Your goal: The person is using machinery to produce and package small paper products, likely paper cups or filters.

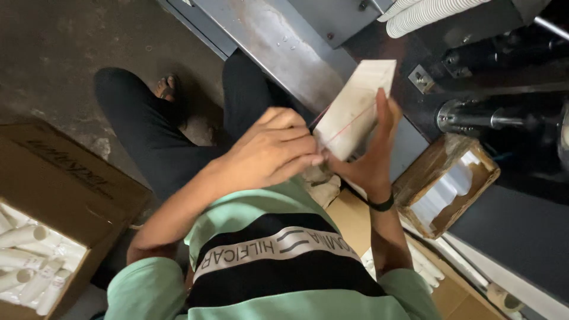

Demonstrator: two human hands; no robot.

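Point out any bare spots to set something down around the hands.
Bare: grey concrete floor above the brown cardboard box of white tubes, and the sloped grey metal panel. Crowded: both hands on the pale flat packet; small wooden tray alongside.

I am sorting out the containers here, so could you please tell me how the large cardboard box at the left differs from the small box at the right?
The cardboard box is larger and sits on the floor, packed with white tubes. The small box has worn, frayed edges, stands tilted by the dark machine, and shows a pale lining with no tubes visible. Both are brown, open-topped and away from either hand.
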